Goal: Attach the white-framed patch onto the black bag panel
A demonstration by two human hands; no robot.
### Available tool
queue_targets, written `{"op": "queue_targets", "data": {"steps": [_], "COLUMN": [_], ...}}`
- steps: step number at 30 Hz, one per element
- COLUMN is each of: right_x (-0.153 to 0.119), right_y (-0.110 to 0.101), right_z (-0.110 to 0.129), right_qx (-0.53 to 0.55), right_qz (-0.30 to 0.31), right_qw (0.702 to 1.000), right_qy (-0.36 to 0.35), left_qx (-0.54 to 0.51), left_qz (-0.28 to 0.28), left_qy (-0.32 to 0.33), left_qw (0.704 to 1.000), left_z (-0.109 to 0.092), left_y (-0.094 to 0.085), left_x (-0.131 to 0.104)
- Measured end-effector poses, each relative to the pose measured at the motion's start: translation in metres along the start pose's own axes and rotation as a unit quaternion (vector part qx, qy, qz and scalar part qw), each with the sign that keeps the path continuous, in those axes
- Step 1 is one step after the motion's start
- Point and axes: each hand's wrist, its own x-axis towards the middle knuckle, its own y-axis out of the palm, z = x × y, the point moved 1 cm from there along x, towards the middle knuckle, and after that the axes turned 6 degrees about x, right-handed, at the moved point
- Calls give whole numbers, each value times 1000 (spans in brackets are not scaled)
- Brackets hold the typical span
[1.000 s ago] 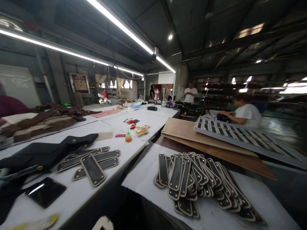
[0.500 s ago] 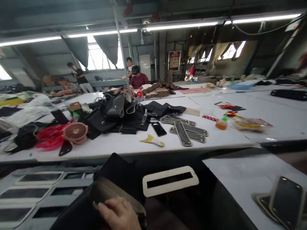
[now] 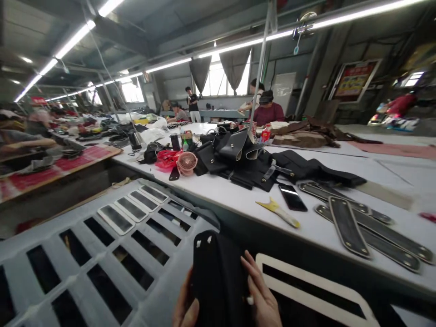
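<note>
Both of my hands hold a black leather piece point(image 3: 218, 277) between them, at the bottom centre. It looks folded or layered, and two small pale fittings show near its top end. My left hand point(image 3: 185, 297) grips the left edge, thumb in front. Along the right edge lie the fingers of my right hand point(image 3: 260, 290), near another small pale fitting. Just right of that hand is a cream frame with a long slot point(image 3: 282, 270), over something dark. The lower end of the leather piece is cut off by the picture's edge.
To the left stands a grey slotted rack point(image 3: 129, 243), with several pale-edged dark panels point(image 3: 117, 218) at its far end. On the white table point(image 3: 218, 193) are black leather bags point(image 3: 235, 147), a pink fan point(image 3: 187, 163), a yellow-handled tool point(image 3: 277, 213), a phone point(image 3: 293, 197) and studded straps point(image 3: 349, 227). People work behind.
The view has swung left, bringing more of the slotted rack into sight. Earlier one hand showed at a dark piece; now both hands hold the black leather piece upright.
</note>
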Motion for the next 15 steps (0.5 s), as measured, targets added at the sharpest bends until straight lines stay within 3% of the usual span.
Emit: {"op": "queue_targets", "data": {"steps": [3, 6, 8, 12, 15], "right_x": [-12, -16, -16, -12, -7], "right_y": [-11, -3, 5, 15, 18], "right_z": [13, 35, 43, 43, 48], "right_qx": [-67, -154, -151, -95, -100], "right_qz": [-37, -18, 7, -2, -12], "right_qw": [997, 983, 981, 994, 994], "right_qy": [-28, -98, -119, -52, -36], "left_qx": [-54, -14, 5, 46, 135], "left_qz": [68, 82, 73, 24, -4], "left_qy": [-21, 6, 24, 37, 119], "left_qw": [996, 997, 997, 998, 984], "left_z": [11, 12, 9, 2, -7], "left_y": [12, 22, 29, 39, 43], "left_x": [-2, -2, -2, -1, -2]}}
